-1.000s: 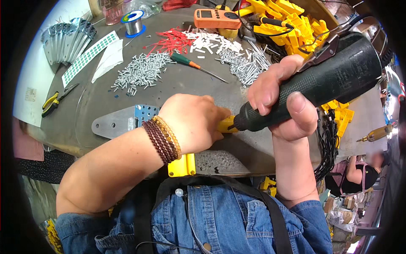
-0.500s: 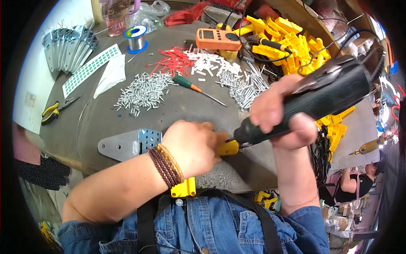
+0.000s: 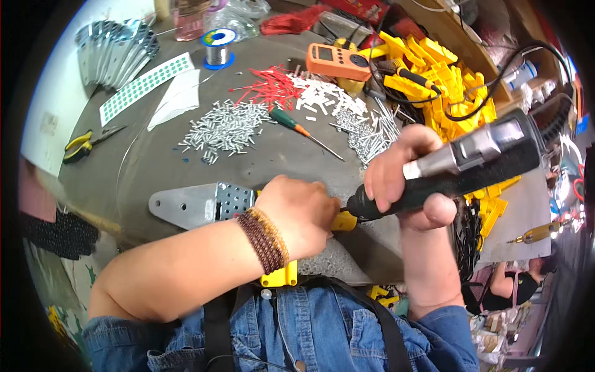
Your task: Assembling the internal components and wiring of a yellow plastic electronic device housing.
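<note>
My left hand [image 3: 300, 214], with beaded bracelets at its wrist, is closed around a yellow plastic part [image 3: 344, 221] low over the table. A tapered grey metal plate [image 3: 186, 206] with a perforated end sticks out to the left of this hand; whether it is joined to the yellow part is hidden. My right hand [image 3: 400, 177] grips a black electric screwdriver [image 3: 471, 158] lying slantwise, its nose pointing left at the yellow part. The nose is close to my left fingertips, and I cannot tell if the bit touches. Another yellow piece [image 3: 279, 274] shows below my left wrist.
Beyond my hands lie a pile of screws [image 3: 223, 130], a hand screwdriver [image 3: 307, 133], red pieces [image 3: 273, 87], white sleeves [image 3: 328, 96] and long bolts [image 3: 378, 133]. Yellow parts [image 3: 458, 87] heap at right beside an orange meter [image 3: 334, 61]. Pliers [image 3: 87, 146] lie left.
The whole view has shifted slightly, so the table things sit further right. The electric screwdriver has rolled and dipped at its rear end. Both hands keep their hold.
</note>
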`<state>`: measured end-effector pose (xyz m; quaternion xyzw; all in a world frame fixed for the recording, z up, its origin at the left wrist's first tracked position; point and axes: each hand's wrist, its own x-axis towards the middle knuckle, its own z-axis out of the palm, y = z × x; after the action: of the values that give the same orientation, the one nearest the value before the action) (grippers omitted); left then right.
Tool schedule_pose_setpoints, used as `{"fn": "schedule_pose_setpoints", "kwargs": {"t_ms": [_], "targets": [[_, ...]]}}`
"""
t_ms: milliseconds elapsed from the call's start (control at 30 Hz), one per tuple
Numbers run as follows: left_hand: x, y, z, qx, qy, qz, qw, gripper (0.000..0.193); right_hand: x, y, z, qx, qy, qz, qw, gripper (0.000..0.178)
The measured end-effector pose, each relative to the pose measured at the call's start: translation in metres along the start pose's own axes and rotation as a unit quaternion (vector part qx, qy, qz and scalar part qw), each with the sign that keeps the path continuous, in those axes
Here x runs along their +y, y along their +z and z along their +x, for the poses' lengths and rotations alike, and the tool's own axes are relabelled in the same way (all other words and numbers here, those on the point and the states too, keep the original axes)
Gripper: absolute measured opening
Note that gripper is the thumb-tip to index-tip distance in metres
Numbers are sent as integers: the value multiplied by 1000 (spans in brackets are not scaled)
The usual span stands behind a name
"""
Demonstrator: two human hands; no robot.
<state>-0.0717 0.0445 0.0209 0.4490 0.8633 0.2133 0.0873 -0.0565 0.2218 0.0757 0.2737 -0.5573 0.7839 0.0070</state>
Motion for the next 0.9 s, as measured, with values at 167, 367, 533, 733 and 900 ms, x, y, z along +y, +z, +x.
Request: {"fn": "schedule_pose_setpoints", "kwargs": {"t_ms": [167,367,533,733,900], "targets": [[-14,-17,16,0,-80,-6,997,25,-51,30,31,-377,-5,63,924,34],[-10,-19,17,-32,-121,13,992,28,-16,67,0,-171,-45,112,978,31],[-14,-20,10,-17,-91,33,995,22,1,72,-1,-148,12,-3,989,41],[-11,-21,14,-22,-92,14,995,23,9,76,-2,-129,6,37,991,55],[-11,-21,11,-30,-114,20,993,24,20,68,0,-139,-9,74,988,58]]}}
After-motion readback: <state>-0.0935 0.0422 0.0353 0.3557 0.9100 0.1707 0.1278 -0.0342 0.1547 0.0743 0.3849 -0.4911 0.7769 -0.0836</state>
